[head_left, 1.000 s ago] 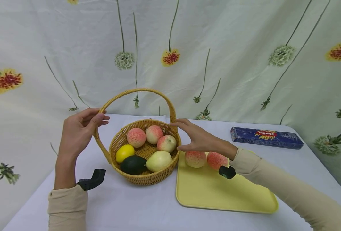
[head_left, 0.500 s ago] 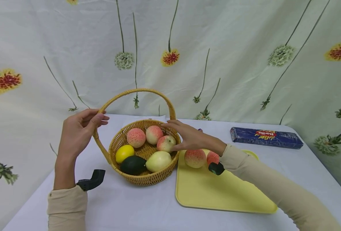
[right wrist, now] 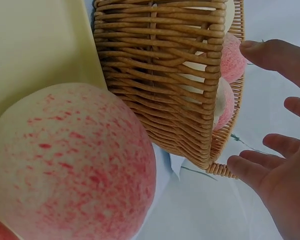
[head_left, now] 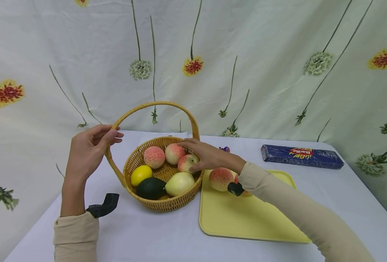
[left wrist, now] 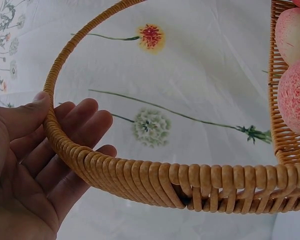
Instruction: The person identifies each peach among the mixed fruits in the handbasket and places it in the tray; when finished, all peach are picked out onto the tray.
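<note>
My left hand grips the left side of the handle of a wicker basket; in the left wrist view the thumb lies on the near side of the handle and the fingers behind it. The basket contains several pink-and-cream peaches, a yellow lemon, a dark green avocado-like fruit and a pale yellow-green fruit. Over the basket's right rim reaches my right hand, thumb and fingers spread about the rightmost peach. In the right wrist view these fingers are apart and pinch nothing.
Right of the basket lies a yellow tray with a peach near its left edge and another mostly behind the right wrist. A blue Barilla box stands at the back right. A small purple object sits behind the right forearm.
My right hand has moved left, from the basket's right rim to over the rightmost peach inside. The left hand keeps its grip on the handle.
</note>
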Motion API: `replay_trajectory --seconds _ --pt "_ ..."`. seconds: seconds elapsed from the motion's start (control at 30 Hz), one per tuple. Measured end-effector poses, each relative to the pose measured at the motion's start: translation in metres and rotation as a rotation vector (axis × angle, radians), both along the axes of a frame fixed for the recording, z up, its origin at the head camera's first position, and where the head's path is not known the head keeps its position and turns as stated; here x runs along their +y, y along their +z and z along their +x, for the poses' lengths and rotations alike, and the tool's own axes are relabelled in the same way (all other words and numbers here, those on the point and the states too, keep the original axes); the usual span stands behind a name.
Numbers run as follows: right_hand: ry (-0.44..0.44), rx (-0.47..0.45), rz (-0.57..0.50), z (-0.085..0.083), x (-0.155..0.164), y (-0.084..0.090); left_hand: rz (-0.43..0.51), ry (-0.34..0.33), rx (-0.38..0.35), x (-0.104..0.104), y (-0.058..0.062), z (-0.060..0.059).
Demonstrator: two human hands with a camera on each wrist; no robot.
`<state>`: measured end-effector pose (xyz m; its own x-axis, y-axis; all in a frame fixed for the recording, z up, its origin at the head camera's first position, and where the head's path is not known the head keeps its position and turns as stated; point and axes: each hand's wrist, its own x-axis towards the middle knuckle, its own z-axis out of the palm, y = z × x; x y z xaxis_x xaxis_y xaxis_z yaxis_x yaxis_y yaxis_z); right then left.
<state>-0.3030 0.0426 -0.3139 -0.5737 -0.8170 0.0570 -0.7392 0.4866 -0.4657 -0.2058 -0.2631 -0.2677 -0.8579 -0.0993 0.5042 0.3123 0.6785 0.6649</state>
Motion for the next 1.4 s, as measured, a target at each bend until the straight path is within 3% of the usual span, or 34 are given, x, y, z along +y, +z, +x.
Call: replay_trajectory --seconds 0.33,0.57,0.93,1.4 --pt "0.003 0.029 0.079 -0.009 -0.008 -0.001 0.001 -0.002 0.0 0.0 0.0 0.0" --pt "-0.014 -0.057 0.095 -0.011 -0.014 -0.001 0.0 0.002 -0.002 0.0 0.0 0.0" --pt "-0.041 -0.073 0.169 -0.014 -0.017 -0.002 -0.003 -0.002 -0.009 -0.001 0.0 -0.001" --pt "0.046 -0.038 0.31 -0.022 -0.025 -0.002 0.002 -0.006 -0.006 -0.002 -0.001 -0.003"
